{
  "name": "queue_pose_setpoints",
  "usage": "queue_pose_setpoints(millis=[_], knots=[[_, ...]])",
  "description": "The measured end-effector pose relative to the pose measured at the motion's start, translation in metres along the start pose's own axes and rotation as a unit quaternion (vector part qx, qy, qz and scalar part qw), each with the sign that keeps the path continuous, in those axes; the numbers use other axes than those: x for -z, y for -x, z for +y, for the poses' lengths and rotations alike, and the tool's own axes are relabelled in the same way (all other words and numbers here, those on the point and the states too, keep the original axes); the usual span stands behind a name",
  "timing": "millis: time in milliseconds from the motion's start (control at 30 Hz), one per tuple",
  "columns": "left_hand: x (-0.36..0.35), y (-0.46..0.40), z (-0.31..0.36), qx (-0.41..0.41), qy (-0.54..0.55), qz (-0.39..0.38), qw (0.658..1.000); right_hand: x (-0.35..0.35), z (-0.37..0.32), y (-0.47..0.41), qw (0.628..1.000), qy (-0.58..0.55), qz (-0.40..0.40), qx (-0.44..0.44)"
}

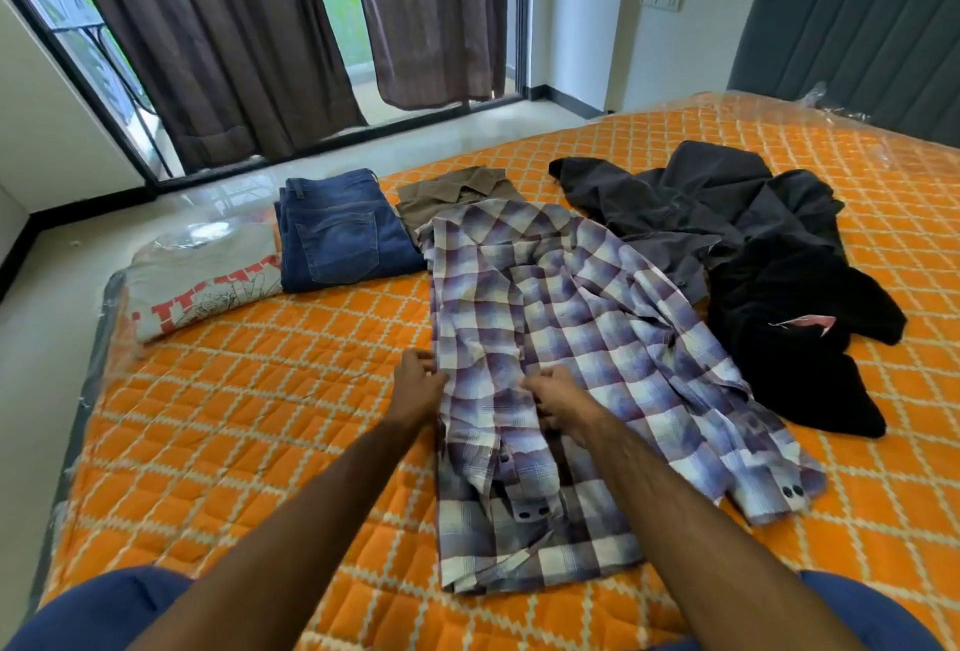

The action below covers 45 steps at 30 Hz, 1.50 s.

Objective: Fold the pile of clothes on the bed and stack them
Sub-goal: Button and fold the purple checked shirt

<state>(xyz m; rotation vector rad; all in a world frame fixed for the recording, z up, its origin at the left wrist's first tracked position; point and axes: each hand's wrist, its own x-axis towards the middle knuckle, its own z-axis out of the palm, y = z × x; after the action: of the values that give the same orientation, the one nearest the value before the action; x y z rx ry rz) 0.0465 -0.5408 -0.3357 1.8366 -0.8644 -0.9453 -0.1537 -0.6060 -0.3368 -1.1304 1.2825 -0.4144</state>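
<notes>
- The left hand (418,374) pinches the left edge of the plaid shirt (566,369), fingers curled on the cloth.
- The right hand (558,398) grips a fold of the same shirt near its middle, fingers bent into the fabric.
- The plaid shirt lies spread on the orange quilted bed (270,416), one buttoned cuff at the right.
- Just beyond its collar lies a folded olive shirt (447,193).
- Left of this are folded blue jeans (340,229), then a folded grey T-shirt (202,281) near the bed corner.
- On the right, unfolded dark clothes (753,245) lie in a pile, touching the plaid shirt.
</notes>
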Motion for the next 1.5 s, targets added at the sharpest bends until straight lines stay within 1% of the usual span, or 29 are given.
queue_pose_setpoints(millis=[100, 267, 367, 467, 533, 600, 700, 767, 800, 833, 900, 967, 1033, 1100, 1167, 1233, 1300, 1367, 1400, 1433, 1500], knots=[[-0.003, -0.042, 0.007, 0.001, -0.029, -0.022, 0.999, 0.001, -0.015, -0.032, 0.999, -0.035, 0.006, 0.007], [-0.008, -0.11, 0.025, 0.01, 0.011, -0.01, 1.0, 0.007, -0.035, -0.088, 0.996, -0.085, 0.027, 0.011], [-0.013, -0.143, 0.036, 0.01, 0.032, -0.002, 0.999, 0.008, -0.046, -0.123, 0.991, -0.125, 0.046, 0.032], [-0.019, -0.165, 0.042, 0.029, 0.078, 0.003, 0.997, 0.01, -0.051, -0.149, 0.989, -0.125, 0.071, 0.043], [-0.018, -0.171, 0.043, 0.038, 0.085, -0.012, 0.996, 0.012, -0.052, -0.161, 0.989, -0.113, 0.08, 0.044], [-0.014, -0.179, 0.038, 0.025, 0.082, -0.043, 0.995, 0.013, -0.05, -0.172, 0.99, -0.101, 0.092, 0.037], [-0.009, -0.179, 0.031, -0.001, 0.105, -0.026, 0.994, 0.009, -0.046, -0.179, 0.985, -0.09, 0.143, 0.042], [-0.007, -0.173, 0.03, -0.006, 0.126, -0.045, 0.991, 0.007, -0.044, -0.181, 0.981, -0.07, 0.171, 0.057], [-0.006, -0.166, 0.031, -0.007, 0.124, -0.073, 0.99, 0.006, -0.044, -0.178, 0.981, -0.072, 0.168, 0.06], [-0.004, -0.161, 0.033, -0.007, 0.097, -0.107, 0.99, 0.007, -0.046, -0.174, 0.984, -0.084, 0.15, 0.052], [0.001, -0.151, 0.034, -0.001, 0.0, -0.164, 0.986, 0.009, -0.048, -0.162, 0.988, -0.117, 0.099, 0.032], [0.008, -0.14, 0.031, 0.013, -0.066, -0.182, 0.981, 0.014, -0.049, -0.144, 0.993, -0.103, 0.053, 0.02], [0.011, -0.123, 0.027, 0.027, -0.059, -0.17, 0.983, 0.016, -0.046, -0.124, 0.999, -0.046, 0.015, 0.007], [0.013, -0.1, 0.025, 0.051, -0.066, -0.142, 0.986, 0.016, -0.039, -0.102, 1.0, 0.021, -0.004, -0.01], [0.014, -0.075, 0.022, 0.088, -0.081, -0.154, 0.981, 0.016, -0.028, -0.08, 0.997, 0.065, -0.018, -0.026], [0.012, -0.04, 0.015, 0.106, -0.084, -0.181, 0.974, 0.016, -0.009, -0.055, 0.995, 0.091, -0.015, -0.037], [0.009, -0.003, 0.009, 0.114, -0.052, -0.198, 0.972, 0.015, 0.007, -0.031, 0.992, 0.115, -0.022, -0.046], [0.008, 0.03, 0.003, 0.128, -0.038, -0.207, 0.969, 0.014, 0.017, -0.003, 0.989, 0.119, -0.051, -0.066], [0.007, 0.042, -0.001, 0.142, -0.049, -0.205, 0.967, 0.013, 0.021, 0.007, 0.989, 0.11, -0.059, -0.08], [0.007, 0.052, -0.005, 0.161, -0.056, -0.197, 0.965, 0.013, 0.022, 0.022, 0.989, 0.097, -0.066, -0.093], [0.01, 0.072, -0.012, 0.191, -0.035, -0.198, 0.961, 0.014, 0.028, 0.051, 0.988, 0.048, -0.1, -0.104]])
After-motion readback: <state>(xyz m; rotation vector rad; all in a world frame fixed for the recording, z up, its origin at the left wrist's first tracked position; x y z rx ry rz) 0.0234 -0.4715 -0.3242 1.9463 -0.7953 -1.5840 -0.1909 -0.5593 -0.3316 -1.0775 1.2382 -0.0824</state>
